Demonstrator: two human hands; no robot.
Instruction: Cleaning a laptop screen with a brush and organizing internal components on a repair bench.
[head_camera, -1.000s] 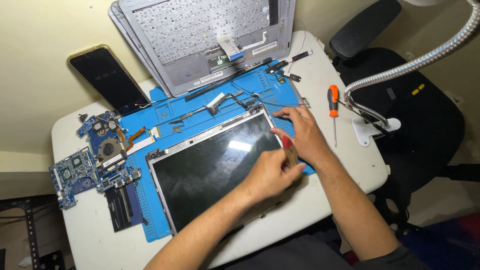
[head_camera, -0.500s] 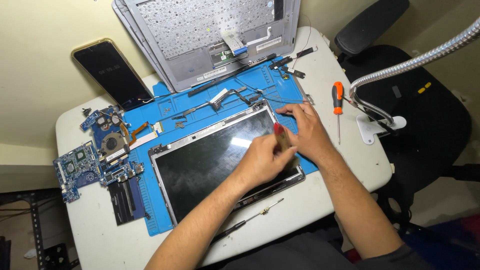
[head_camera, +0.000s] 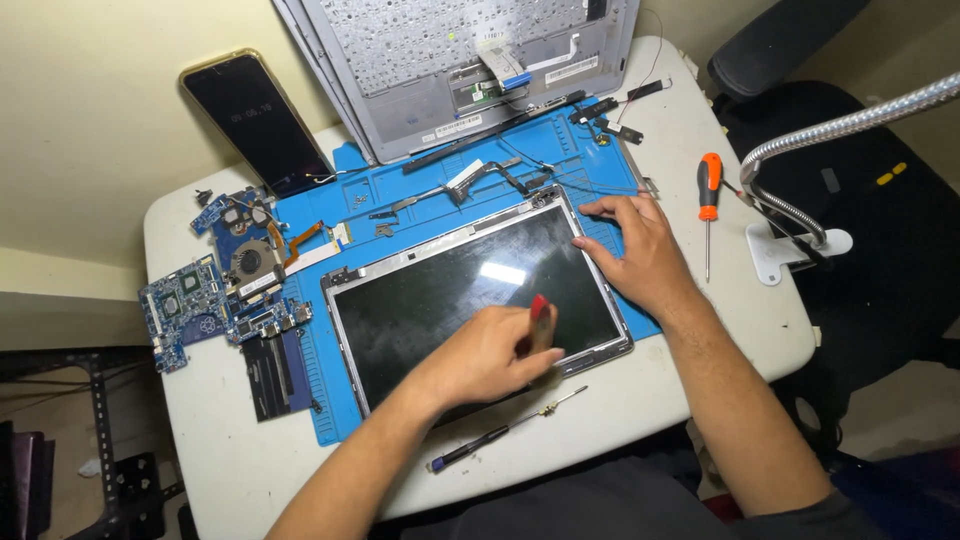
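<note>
A laptop screen panel (head_camera: 440, 300) with a silver frame lies flat on a blue work mat (head_camera: 590, 150). My left hand (head_camera: 485, 355) hovers over the panel's near right part, closed around a small red-tipped tool (head_camera: 540, 308) that points up and away. My right hand (head_camera: 640, 255) rests flat, fingers spread, on the panel's right edge near its far corner. Loose cables and hinge pieces (head_camera: 480, 180) lie on the mat just beyond the panel.
An upturned grey laptop base (head_camera: 450, 50) leans at the back, with a black phone (head_camera: 255, 120) to its left. Circuit boards with a fan (head_camera: 220, 280) sit at the left. An orange screwdriver (head_camera: 709, 190), a gooseneck lamp (head_camera: 800, 150) and a black screwdriver (head_camera: 500, 432) lie around.
My left hand, with the red-tipped tool, has moved from the panel's far right corner toward its near edge. My right hand stays on the right edge.
</note>
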